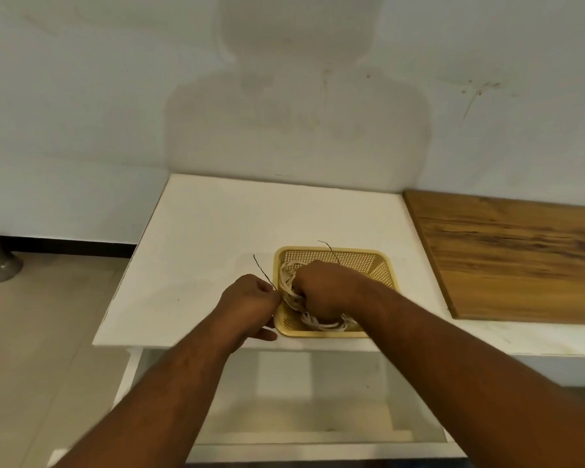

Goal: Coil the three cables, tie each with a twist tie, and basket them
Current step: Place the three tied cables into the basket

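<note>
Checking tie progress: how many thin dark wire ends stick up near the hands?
2. One thin dark wire end rises from the left hand; the other rises behind the right hand, which grips the white coiled cable over the yellow perforated plastic basket. Others may be hidden.

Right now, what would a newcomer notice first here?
A yellow basket sits near the front of the white table. The right grip holds a white coil in it, while the left grip pinches a thin dark tie at its left rim. A wooden board lies to the right.
</note>
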